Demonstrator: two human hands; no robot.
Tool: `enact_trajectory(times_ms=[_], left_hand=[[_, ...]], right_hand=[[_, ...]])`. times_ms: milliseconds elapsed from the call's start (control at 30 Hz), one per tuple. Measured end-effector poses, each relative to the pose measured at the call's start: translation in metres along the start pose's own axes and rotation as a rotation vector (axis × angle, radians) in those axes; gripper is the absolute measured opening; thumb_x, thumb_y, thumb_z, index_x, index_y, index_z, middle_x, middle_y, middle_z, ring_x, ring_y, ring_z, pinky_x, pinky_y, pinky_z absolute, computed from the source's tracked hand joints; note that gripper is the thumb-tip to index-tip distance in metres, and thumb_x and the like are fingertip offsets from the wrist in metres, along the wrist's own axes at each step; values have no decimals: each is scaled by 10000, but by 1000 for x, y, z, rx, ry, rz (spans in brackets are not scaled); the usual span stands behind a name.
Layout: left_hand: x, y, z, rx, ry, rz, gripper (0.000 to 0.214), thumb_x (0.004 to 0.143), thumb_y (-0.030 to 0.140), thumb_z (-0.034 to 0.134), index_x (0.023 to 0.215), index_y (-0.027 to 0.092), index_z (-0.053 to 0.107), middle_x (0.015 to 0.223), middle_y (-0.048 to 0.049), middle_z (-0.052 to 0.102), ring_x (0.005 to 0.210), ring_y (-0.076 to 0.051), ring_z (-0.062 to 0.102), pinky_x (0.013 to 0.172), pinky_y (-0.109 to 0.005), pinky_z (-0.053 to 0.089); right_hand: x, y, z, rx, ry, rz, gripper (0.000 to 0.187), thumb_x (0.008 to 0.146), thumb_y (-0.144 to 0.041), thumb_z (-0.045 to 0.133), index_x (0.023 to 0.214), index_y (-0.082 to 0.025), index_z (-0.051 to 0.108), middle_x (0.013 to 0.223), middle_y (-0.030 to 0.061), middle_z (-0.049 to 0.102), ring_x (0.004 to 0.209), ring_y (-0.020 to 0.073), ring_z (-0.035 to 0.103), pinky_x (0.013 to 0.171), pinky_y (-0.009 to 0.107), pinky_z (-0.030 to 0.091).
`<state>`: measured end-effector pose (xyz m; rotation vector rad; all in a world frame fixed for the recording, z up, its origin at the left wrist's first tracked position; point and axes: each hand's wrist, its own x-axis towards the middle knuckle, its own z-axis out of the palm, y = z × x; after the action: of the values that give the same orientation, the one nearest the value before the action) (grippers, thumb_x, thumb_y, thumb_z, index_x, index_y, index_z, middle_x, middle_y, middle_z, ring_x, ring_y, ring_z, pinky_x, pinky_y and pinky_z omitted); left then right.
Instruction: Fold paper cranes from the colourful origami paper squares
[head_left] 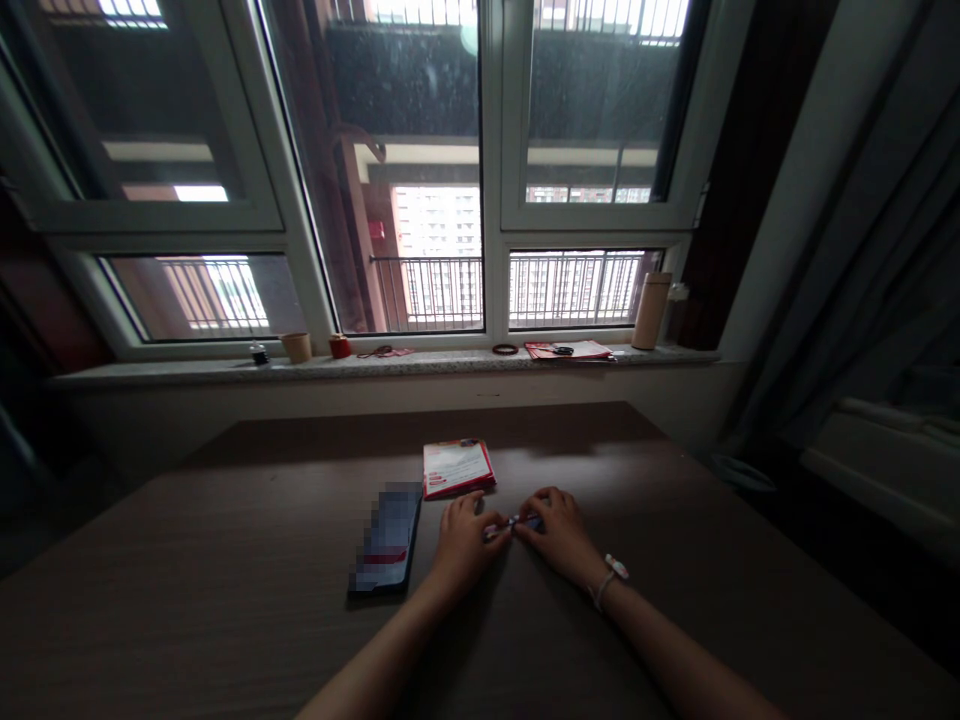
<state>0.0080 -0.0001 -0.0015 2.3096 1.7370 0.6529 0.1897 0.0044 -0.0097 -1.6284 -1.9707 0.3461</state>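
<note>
Low over the brown table, my left hand (466,540) and my right hand (553,532) meet with their fingertips almost together. Between them is a small slim object (513,522), pale and bluish purple, pinched from both sides. Its kind is too small and too covered by fingers to make out. A bracelet (609,576) circles my right wrist. Just beyond my left hand lies a small stack of red-edged white booklets or cards (457,466). To the left of that hand a dark phone (390,540) lies flat, its screen partly blurred out.
The brown table (225,530) stands below a window. Along the stone sill (442,363) are a small dark bottle (259,353), a tan cup (297,347), a red spool-like item (340,346), a dark ring (505,350), red-and-white papers (574,350) and a tall tan flask (651,310).
</note>
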Motion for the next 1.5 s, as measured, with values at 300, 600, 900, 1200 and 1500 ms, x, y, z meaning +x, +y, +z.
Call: enact_trajectory(times_ms=[300,600,900,1200,1500], left_hand=[[0,-3,1,-16,11,28,194,818,374,647,971,306,745,1329,-68,544,1260,-282,449,1074,-455,328],[-2,-1,-5,-80,63,26,143,747,248,714,884,252,756,1268,-83,559,1228,-272,479,1040,-412,376],[-2,-1,-5,-74,61,20,75,761,246,704,808,247,763,1265,-82,560,1228,-273,474,1044,-430,369],[0,-2,-5,-87,50,-28,73,749,272,716,798,252,766,1285,-75,546,1239,-277,460,1031,-430,366],[-1,-3,-4,-44,36,-34,108,771,323,687,819,259,759,1285,-70,558,1229,-274,464,1037,-424,368]], right_hand=[[2,1,1,17,-18,11,164,807,-393,652,922,-284,695,1130,49,562,1131,244,455,989,344,334],[-2,-2,-9,8,21,-80,130,822,-373,653,838,-309,766,1048,35,641,1102,236,476,1042,391,271],[-4,-4,-9,-8,12,-161,112,836,-301,635,837,-298,747,1037,10,657,1106,208,490,1119,451,136],[-6,-10,-7,-25,8,-70,237,892,-402,546,800,-285,731,941,16,674,1044,227,516,1096,597,31],[-6,-10,-9,-53,11,-90,218,883,-400,558,815,-300,739,935,14,685,1062,236,509,1103,613,3]])
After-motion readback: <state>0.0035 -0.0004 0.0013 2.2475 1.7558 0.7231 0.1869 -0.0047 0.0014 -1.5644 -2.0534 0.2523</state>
